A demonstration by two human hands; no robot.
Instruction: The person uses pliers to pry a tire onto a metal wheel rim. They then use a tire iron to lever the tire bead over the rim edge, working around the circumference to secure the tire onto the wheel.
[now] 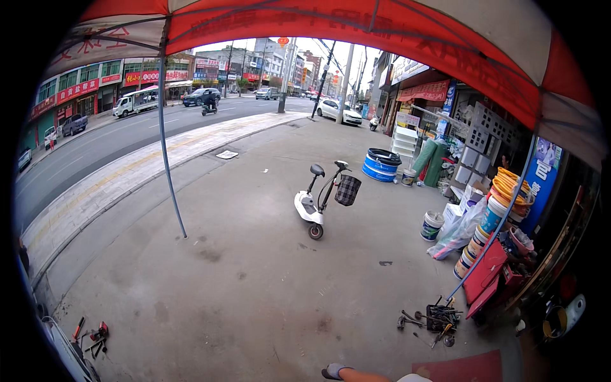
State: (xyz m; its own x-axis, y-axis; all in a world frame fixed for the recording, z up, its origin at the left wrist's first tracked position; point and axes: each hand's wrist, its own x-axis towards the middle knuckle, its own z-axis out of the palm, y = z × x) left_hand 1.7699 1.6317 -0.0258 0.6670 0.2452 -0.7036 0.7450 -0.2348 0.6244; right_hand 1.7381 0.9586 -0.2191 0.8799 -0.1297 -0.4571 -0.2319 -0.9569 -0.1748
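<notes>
1. What looks like the right hand (pixel 336 370), grey-covered, shows at 6 o'clock; whether its fingers are apart or together, I cannot tell. The left hand is out of view.
2. The tool pile (pixel 440 317) lies on the ground toward its 2 o'clock, without one clear long axis.

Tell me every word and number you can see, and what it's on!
I won't copy words out, but writing is here:
Red canopy: big letters, showing backwards.
Blue sign: large white writing.
Red shop signs: pale writing.
Buckets, far signs: too small to read.
</notes>
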